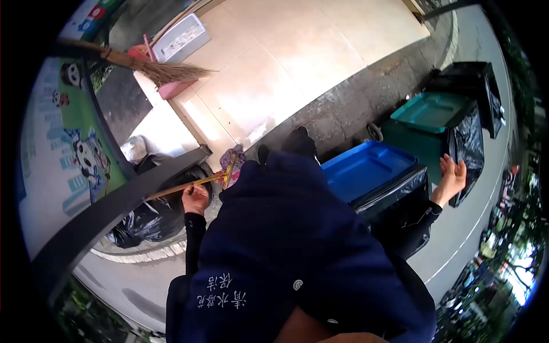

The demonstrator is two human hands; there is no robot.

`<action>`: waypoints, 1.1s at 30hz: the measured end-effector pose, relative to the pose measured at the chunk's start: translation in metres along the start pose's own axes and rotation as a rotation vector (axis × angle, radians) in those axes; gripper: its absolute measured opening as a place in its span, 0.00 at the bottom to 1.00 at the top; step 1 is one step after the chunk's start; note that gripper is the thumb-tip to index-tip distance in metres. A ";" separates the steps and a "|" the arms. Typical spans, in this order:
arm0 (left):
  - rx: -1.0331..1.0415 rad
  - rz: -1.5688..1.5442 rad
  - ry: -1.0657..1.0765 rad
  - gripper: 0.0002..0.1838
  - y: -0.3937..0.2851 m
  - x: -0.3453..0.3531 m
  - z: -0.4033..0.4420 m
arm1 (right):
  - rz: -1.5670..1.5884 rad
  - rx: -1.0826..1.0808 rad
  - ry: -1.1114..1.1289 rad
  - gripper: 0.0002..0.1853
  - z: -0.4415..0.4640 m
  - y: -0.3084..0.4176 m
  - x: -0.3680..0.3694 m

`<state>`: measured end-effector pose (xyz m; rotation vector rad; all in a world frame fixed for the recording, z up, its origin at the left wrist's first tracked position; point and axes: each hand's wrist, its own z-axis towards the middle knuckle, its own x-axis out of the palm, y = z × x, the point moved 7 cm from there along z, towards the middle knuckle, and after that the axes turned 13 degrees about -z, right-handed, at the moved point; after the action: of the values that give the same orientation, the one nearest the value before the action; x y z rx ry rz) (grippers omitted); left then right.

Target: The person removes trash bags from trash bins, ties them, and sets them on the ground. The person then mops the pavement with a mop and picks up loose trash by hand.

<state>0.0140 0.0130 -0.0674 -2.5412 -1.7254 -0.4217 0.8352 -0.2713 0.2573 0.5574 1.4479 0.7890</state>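
A: Where do we have the mop (213, 179)?
B: Left of centre; we see our left hand (195, 200) curled round its handle; black bags (153, 222) sit just beside.
A: Our right hand (451, 180)?
B: Right of frame; released, fingers parted; green bin (432, 111) near; blue lid (370, 166) lower left of that.

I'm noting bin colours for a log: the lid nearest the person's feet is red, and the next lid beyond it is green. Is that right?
Not quite: the nearest lid is blue, not red, as the head view shows. The next lid beyond it is green.
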 end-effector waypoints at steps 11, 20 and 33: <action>-0.135 1.622 0.373 0.12 0.445 0.262 0.051 | -1.064 0.985 -0.673 0.23 -0.210 -0.273 -0.338; -1.337 2.416 0.812 0.24 0.718 0.060 -0.022 | -0.931 1.359 -0.393 0.46 -0.427 -0.422 -0.374; -1.035 2.452 0.899 0.27 0.749 -0.048 0.007 | -0.311 1.275 -0.490 0.49 -0.421 -0.497 -0.363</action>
<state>0.6856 -0.3141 0.0023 -1.8213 2.1050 -1.4638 0.5039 -0.9173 0.0876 1.3115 1.3754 -0.6069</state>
